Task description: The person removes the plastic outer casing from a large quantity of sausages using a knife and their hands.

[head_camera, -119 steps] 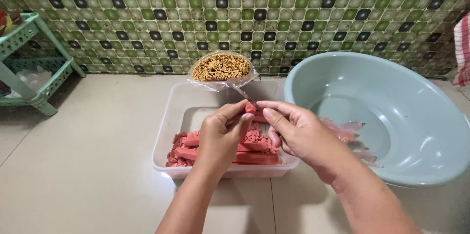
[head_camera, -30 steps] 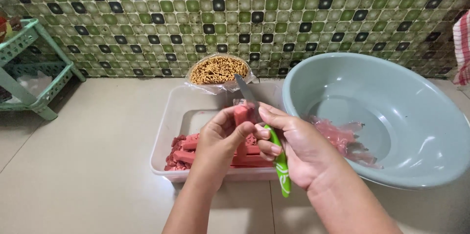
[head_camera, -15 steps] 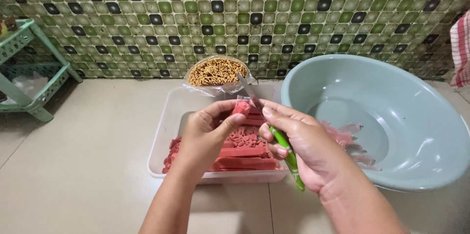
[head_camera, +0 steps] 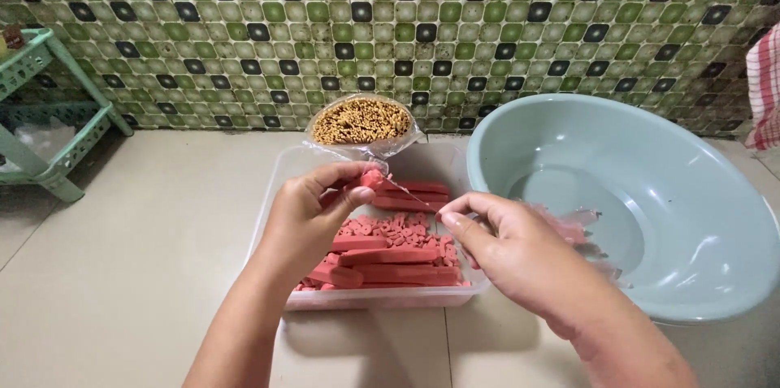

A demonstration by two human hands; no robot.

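Step in hand: peeling the clear casing off a pink sausage (head_camera: 372, 180); by the look of it the wrapper is partly stripped, not off yet.
Left hand (head_camera: 313, 213): fingers clenched round the sausage, holding its bared end up over the tub.
Right hand (head_camera: 512, 250): thumb and forefinger pinched on a thin strip of casing (head_camera: 410, 191) that stretches taut from the sausage tip. The strip is clear and fine, so where exactly it ends in the pinch is hard to tell.
Where the sausage is: in the air above the back of the tub, just in front of the bag of sticks.
Tub (head_camera: 272, 229): clear plastic, on the tiled floor, holding a pile of pink sausages (head_camera: 390, 258) laid lengthwise, with small pink bits among them.
Basin (head_camera: 735, 217): pale green, just right of the tub, tilted toward the camera; a few crumpled pieces of clear wrapper (head_camera: 581, 229) lie inside, partly behind the right hand.
Bag of sticks (head_camera: 361, 121): clear bag of thin yellow skewers, ends facing the camera, against the mosaic wall behind the tub.
Next move calls for: a steady pull along the sausage so the thin film does not snap, with the left grip firm but not crushing the soft meat.
Risk: the strip tearing short and leaving casing stuck on.
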